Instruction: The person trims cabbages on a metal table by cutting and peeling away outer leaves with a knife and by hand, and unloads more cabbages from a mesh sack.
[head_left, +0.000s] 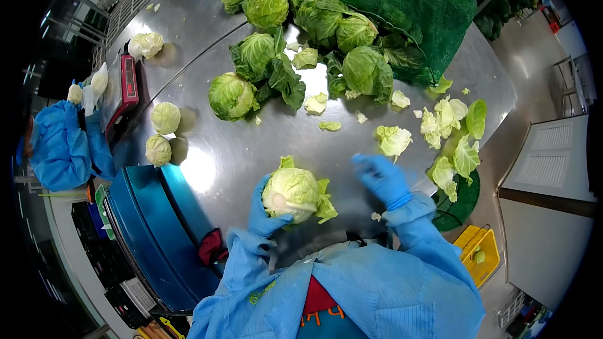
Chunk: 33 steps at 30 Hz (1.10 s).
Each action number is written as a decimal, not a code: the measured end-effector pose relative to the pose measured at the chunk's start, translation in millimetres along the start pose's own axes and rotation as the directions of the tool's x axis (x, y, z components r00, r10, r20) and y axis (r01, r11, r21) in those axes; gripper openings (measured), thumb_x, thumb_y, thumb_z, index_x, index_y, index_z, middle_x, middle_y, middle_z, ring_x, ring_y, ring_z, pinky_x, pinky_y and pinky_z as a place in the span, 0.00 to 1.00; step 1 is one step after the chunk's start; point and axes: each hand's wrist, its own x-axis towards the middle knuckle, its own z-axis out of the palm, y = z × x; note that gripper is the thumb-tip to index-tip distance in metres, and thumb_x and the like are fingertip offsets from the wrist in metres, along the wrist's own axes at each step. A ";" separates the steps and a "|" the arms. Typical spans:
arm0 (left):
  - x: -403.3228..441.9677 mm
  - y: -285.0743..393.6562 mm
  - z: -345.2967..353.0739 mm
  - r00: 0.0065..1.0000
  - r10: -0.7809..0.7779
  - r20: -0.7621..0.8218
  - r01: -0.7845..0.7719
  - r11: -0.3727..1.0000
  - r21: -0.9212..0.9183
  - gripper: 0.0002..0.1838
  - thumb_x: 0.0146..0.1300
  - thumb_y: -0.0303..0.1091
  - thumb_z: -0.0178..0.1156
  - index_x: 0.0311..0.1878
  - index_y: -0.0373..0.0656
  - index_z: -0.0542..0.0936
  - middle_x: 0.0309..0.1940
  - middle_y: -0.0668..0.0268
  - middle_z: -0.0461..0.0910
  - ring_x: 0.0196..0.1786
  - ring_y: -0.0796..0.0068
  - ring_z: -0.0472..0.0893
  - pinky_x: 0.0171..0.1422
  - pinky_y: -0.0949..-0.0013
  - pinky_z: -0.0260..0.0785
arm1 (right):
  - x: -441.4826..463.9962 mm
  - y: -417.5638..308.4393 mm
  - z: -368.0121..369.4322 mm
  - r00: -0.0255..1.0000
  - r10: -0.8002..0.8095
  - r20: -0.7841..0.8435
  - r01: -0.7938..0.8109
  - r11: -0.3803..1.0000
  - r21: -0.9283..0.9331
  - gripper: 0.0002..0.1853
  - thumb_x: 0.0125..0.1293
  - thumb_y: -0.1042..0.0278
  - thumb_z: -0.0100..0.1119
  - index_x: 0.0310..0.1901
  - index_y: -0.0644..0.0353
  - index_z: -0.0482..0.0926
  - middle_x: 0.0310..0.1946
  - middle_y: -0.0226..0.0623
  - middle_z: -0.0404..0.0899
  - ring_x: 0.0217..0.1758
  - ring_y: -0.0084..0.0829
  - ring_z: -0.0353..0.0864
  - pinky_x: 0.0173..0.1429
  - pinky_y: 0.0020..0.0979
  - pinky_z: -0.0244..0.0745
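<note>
My left hand (265, 213), in a blue glove, is closed around the side of a cabbage (292, 194) near the front edge of the table. Loose outer leaves (326, 204) stick out from the cabbage's right side and top. To the right, my gloved right hand (382, 179) hovers over the metal surface, apart from the cabbage, with its fingers stretched out and nothing seen in them. A torn pale leaf (394, 141) lies just beyond it.
Untrimmed cabbages (320, 16) are heaped at the back beside a green mesh sack (421, 12). Two trimmed cabbages (165, 118) sit at left near a red scale (129, 81). Leaf scraps (446, 119) lie at right. Blue bins (157, 232), a yellow crate (477, 254) and another person (59, 144) flank the table.
</note>
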 end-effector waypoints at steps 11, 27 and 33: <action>10.2 5.8 -2.1 0.997 -0.081 0.021 0.080 0.997 0.017 0.60 0.39 0.41 0.82 0.73 0.37 0.54 0.68 0.53 0.64 0.69 0.59 0.66 0.74 0.58 0.59 | 11.0 -43.8 61.0 0.922 -0.309 0.231 0.346 0.927 -0.141 0.15 0.58 0.59 0.71 0.43 0.52 0.79 0.35 0.33 0.81 0.30 0.29 0.81 0.36 0.30 0.77; -1.1 22.4 -11.3 0.985 -0.012 0.170 0.019 0.999 -0.039 0.62 0.37 0.38 0.83 0.73 0.39 0.52 0.71 0.53 0.59 0.72 0.58 0.63 0.76 0.56 0.54 | 11.8 -29.4 65.2 0.950 0.236 0.204 -0.288 0.915 0.282 0.25 0.61 0.46 0.68 0.50 0.58 0.78 0.34 0.34 0.81 0.36 0.27 0.78 0.46 0.30 0.75; -10.5 15.4 -7.7 0.985 0.088 0.148 -0.122 0.963 0.241 0.65 0.36 0.43 0.84 0.73 0.36 0.50 0.68 0.51 0.59 0.71 0.57 0.64 0.75 0.57 0.56 | 16.2 -39.4 99.9 0.839 0.364 0.404 -0.499 0.811 0.305 0.30 0.59 0.41 0.68 0.47 0.62 0.77 0.37 0.38 0.79 0.40 0.27 0.76 0.49 0.29 0.74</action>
